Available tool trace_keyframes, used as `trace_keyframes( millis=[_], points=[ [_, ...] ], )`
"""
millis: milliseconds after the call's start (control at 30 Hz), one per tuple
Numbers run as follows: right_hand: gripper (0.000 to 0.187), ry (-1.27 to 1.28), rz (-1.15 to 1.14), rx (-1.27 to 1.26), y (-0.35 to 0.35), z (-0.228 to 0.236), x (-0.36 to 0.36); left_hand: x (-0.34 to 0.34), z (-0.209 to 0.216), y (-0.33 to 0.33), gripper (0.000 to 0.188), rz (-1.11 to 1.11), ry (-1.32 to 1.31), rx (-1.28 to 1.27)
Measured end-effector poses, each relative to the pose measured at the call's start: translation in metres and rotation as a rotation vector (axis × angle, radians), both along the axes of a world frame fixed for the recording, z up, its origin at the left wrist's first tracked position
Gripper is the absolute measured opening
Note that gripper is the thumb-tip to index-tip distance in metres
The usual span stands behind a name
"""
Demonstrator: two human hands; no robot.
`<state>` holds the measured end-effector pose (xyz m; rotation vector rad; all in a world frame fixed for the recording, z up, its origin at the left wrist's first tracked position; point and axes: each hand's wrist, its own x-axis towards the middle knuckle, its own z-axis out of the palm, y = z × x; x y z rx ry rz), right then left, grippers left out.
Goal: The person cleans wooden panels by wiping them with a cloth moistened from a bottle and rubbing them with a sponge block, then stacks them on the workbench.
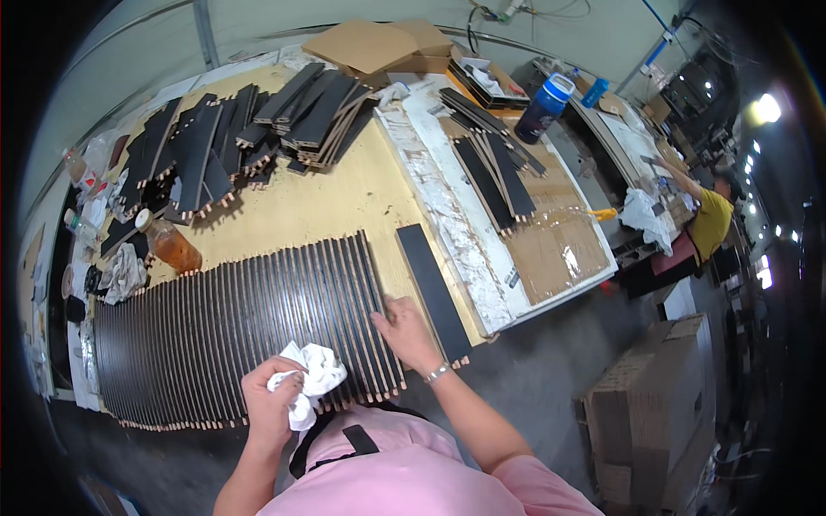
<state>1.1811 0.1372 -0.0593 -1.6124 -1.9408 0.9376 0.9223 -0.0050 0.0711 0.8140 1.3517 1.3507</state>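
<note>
My left hand (268, 400) is closed around a crumpled white cloth (311, 378), held over the near edge of a long row of black wooden slats (224, 318). The slats stand packed side by side, with pale wooden pegs poking out at their ends. At the row's right end my right hand (406, 334) has its thumb over the last black slat (366, 301) and its fingers bent along the side. One separate black board (432, 288) lies flat just right of that hand, apart from the row.
Black boards (314, 112) lie piled at the back. A jar of amber liquid (172, 245) stands behind the row. To the right are more boards (495, 168) on cardboard, a blue bottle (544, 107) and a carton (650, 413) on the floor. A person in yellow (712, 225) works farther off.
</note>
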Motion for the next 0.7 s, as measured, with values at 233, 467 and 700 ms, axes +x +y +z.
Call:
trace_keyframes(
  millis=[233, 467, 700],
  points=[
    [0.043, 0.343, -0.152, -0.007, 0.007, -0.031, 0.029, 0.000, 0.008, 0.017, 0.004, -0.089, 0.011, 0.000],
    [0.042, 1.009, -0.246, -0.267, -0.031, 0.060, 0.020, 0.049, 0.040, 0.052, 0.033, -0.361, 0.583, 0.467],
    [0.051, 1.219, 0.015, -0.864, -0.107, 0.105, -0.029, -0.029, -0.042, 0.170, 0.048, -0.054, 0.781, 0.264]
  ],
)
